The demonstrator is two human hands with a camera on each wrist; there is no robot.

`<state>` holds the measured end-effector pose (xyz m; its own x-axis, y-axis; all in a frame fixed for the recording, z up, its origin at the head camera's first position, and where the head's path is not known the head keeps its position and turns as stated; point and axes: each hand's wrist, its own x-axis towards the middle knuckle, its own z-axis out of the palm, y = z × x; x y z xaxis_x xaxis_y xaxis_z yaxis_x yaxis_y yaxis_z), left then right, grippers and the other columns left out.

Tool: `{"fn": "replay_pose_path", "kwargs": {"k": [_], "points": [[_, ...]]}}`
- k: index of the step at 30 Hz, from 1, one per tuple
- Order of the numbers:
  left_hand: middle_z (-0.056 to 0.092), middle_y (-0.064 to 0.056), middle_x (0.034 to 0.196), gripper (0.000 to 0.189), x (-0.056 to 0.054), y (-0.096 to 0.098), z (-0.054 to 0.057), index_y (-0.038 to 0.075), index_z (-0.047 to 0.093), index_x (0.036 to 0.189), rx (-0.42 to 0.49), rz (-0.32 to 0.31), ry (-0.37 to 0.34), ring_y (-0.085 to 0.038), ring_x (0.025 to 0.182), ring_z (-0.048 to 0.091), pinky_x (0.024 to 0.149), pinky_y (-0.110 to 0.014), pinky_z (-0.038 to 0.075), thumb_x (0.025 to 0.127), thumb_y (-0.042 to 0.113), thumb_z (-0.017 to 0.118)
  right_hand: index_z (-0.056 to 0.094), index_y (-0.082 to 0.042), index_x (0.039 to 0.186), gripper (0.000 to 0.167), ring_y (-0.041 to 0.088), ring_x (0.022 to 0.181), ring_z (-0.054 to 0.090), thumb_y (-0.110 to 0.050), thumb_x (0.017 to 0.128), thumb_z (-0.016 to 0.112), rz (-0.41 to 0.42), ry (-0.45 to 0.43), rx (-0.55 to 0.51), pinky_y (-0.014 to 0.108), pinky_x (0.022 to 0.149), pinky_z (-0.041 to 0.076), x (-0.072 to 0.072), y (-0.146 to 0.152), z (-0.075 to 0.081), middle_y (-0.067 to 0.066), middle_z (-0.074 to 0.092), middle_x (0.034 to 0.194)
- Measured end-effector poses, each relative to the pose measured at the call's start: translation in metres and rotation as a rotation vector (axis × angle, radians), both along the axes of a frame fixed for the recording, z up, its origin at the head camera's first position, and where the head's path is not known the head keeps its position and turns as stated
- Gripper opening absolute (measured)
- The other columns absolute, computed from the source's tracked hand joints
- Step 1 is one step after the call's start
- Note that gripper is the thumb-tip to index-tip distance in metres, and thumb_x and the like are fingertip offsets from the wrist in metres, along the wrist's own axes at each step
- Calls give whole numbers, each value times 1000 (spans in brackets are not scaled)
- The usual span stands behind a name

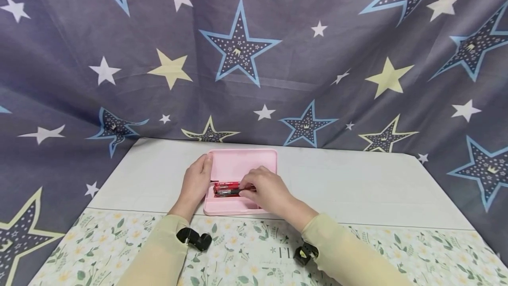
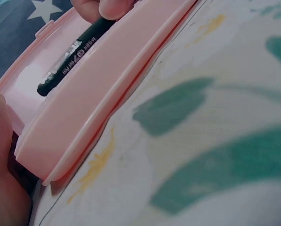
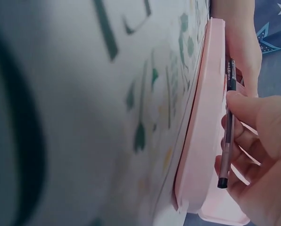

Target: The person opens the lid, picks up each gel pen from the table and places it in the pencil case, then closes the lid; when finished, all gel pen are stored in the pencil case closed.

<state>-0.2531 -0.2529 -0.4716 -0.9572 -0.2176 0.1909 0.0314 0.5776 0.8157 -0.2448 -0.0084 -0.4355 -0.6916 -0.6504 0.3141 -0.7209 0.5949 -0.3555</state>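
Observation:
A pink pencil case [image 1: 234,205] lies open on the table, its lid [image 1: 243,162] raised at the back. Several red and black pens [image 1: 227,185] lie in its tray. My left hand [image 1: 195,182] grips the left end of the case, with the thumb by the lid's edge. Over the tray, my right hand [image 1: 267,189] pinches a black gel pen [image 3: 229,127] between thumb and fingers. The pen's clear barrel and dark end point out past the fingers in the right wrist view. In the left wrist view its capped end [image 2: 77,56] shows just above the case's front wall.
A white tabletop [image 1: 357,184] stretches to both sides of the case. Nearer me lies a flower-patterned cloth [image 1: 246,250]. Behind the table hangs a grey star-printed curtain [image 1: 301,78]. A small black device [image 1: 194,238] sits on the left wrist, and another [image 1: 305,254] on the right.

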Motion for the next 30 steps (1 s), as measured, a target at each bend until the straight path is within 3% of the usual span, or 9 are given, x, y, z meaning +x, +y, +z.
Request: {"fn": "replay_pose_path", "kwargs": {"k": [19,30], "points": [[69,-19,146,62,-1,1,0,7,67,138,4,-5,-3,-41,144,59,123,-58,44,120,54,31,80,-21,97,11,14,91,60,-24,96,91,12,33,19,33,79,57,0,-1,-2,-8,73,93],[70,-20,140,62,-1,-1,1,7,69,133,1,0,10,-42,139,61,121,-59,45,120,55,31,83,-20,105,11,15,98,63,-21,97,90,-26,-11,-43,37,86,59,2,14,1,-7,73,97]]}}
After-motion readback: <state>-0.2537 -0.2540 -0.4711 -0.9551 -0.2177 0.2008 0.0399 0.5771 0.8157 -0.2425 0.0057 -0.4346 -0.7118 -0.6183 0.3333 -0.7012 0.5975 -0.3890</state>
